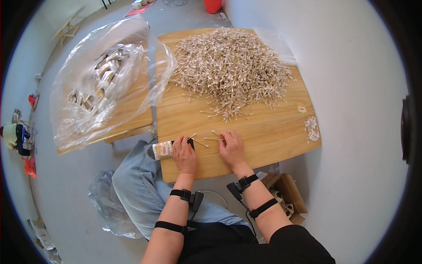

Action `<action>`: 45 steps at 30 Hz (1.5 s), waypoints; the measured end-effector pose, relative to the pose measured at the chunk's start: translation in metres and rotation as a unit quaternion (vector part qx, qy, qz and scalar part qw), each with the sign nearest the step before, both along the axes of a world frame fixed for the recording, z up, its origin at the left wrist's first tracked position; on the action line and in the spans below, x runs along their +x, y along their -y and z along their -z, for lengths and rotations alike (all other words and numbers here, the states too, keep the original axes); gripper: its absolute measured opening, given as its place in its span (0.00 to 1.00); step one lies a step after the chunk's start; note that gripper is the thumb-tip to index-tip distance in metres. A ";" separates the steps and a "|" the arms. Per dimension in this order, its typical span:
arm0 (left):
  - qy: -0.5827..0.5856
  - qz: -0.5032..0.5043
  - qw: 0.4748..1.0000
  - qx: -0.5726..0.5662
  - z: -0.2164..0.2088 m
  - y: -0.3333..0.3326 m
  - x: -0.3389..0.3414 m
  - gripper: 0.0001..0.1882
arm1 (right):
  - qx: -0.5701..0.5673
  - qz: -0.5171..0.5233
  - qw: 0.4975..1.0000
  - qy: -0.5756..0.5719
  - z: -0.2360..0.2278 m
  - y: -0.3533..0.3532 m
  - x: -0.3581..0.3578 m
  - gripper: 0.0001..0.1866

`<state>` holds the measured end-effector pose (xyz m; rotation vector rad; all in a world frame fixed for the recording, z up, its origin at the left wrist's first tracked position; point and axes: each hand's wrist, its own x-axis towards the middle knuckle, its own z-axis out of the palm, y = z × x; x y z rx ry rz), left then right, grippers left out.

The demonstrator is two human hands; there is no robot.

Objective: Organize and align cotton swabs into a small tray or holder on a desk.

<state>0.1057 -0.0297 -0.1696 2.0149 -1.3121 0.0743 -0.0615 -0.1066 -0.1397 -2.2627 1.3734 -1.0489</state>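
Note:
Beside the near left edge of the wooden table, my left hand (183, 155) lies palm down with its fingers closed. Two cotton swabs (200, 142) stick out from its fingertips toward the right. Touching that hand on its left is a small clear pack of cotton swabs (163, 150) with a yellow and white label; a dark flat piece shows partly under the fingers. A short way to the right, my right hand (231, 148) pinches cotton swabs (213, 139) whose ends point left. The palms hide the rest of what each hand holds.
A large heap of loose cotton swabs (233, 68) covers the far part of the table (263, 130). At the right edge lie a small label (301, 107) and a little pile of white swab tips (312, 129). A clear plastic bag (132, 101) with packs stands left; a cardboard box (288, 193) sits below.

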 end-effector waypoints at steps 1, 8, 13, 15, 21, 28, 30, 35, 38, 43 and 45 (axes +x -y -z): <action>-0.005 0.001 1.000 0.013 -0.001 -0.001 0.000 0.16 | 0.000 -0.005 1.000 -0.005 0.001 0.000 0.000 0.06; -0.011 0.041 0.999 -0.002 -0.006 0.009 0.009 0.11 | 0.022 -0.062 0.998 0.009 0.009 -0.002 0.015 0.06; -0.029 0.052 0.998 -0.012 -0.005 0.014 0.019 0.07 | 0.021 -0.095 0.995 -0.008 0.000 -0.013 0.031 0.08; -0.038 0.056 0.998 -0.008 -0.004 0.017 0.019 0.08 | 0.009 -0.110 0.994 -0.015 0.004 -0.015 0.029 0.10; -0.054 0.052 0.997 0.003 -0.004 0.018 0.024 0.09 | 0.032 -0.058 0.997 0.047 0.016 -0.012 0.002 0.06; -0.094 0.136 0.986 0.012 -0.004 0.025 0.008 0.08 | 0.054 -0.125 0.990 0.032 0.002 -0.008 -0.011 0.06; -0.131 0.177 0.975 -0.009 -0.002 0.022 0.003 0.08 | 0.075 -0.132 0.986 0.068 0.000 -0.009 -0.005 0.07; -0.092 0.135 0.982 -0.094 -0.006 0.006 -0.018 0.10 | 0.026 -0.023 0.998 0.058 0.012 0.016 -0.006 0.13; -0.051 0.087 0.991 -0.083 -0.003 0.006 -0.018 0.12 | -0.020 -0.027 0.999 -0.018 0.006 0.035 0.005 0.17; -0.060 0.206 0.976 -0.039 0.002 -0.005 -0.012 0.18 | -0.030 -0.015 0.997 -0.069 0.003 0.046 0.022 0.18; -0.076 0.239 0.968 -0.019 -0.003 -0.007 -0.015 0.20 | -0.032 -0.008 0.997 -0.073 0.005 0.047 0.020 0.16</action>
